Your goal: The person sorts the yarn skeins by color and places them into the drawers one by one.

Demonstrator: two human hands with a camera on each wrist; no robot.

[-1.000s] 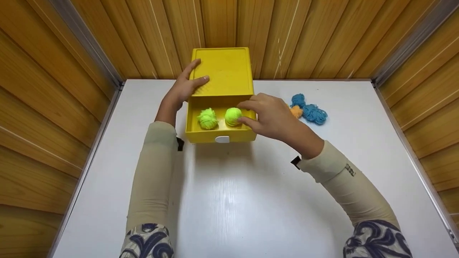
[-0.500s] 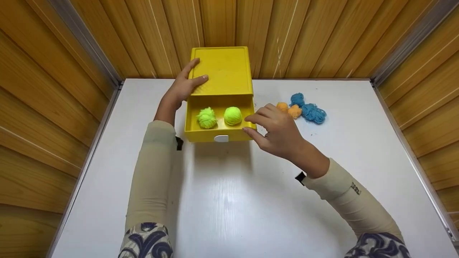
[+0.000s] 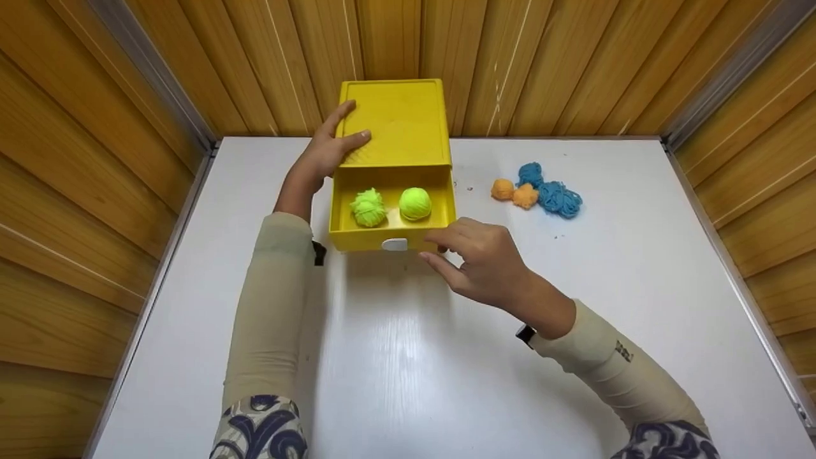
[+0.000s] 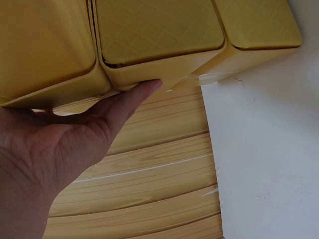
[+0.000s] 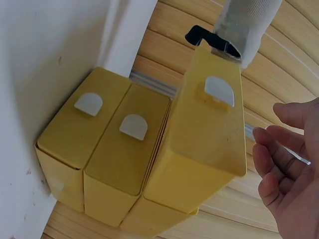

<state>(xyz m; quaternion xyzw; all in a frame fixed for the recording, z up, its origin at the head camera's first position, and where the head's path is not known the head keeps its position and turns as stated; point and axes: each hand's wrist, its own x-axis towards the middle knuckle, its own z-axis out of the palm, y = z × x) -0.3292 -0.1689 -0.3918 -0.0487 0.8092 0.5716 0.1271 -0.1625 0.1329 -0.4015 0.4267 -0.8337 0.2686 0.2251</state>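
A yellow drawer cabinet (image 3: 401, 124) stands against the back wall. Its top drawer (image 3: 357, 240) is pulled out and holds two neon yellow-green yarn balls, a shaggy one (image 3: 368, 208) on the left and a smooth one (image 3: 415, 204) on the right. My left hand (image 3: 324, 155) rests on the cabinet's left side and top edge, its fingers fairly straight. My right hand (image 3: 486, 262) is at the drawer's front right corner, holding nothing. In the right wrist view its loosely bent fingers (image 5: 271, 149) appear apart from the drawer front with its white handle (image 5: 219, 91).
Two orange yarn balls (image 3: 514, 193) and two blue yarn bundles (image 3: 558, 199) lie on the white table (image 3: 408, 357), right of the cabinet. Two lower drawers (image 5: 112, 134) are closed. Wood-patterned walls (image 3: 510, 70) enclose the table's back and sides.
My right hand has left the smooth yarn ball in the drawer and moved out over the right rim, then down to the front corner. My left hand has stayed on the cabinet.
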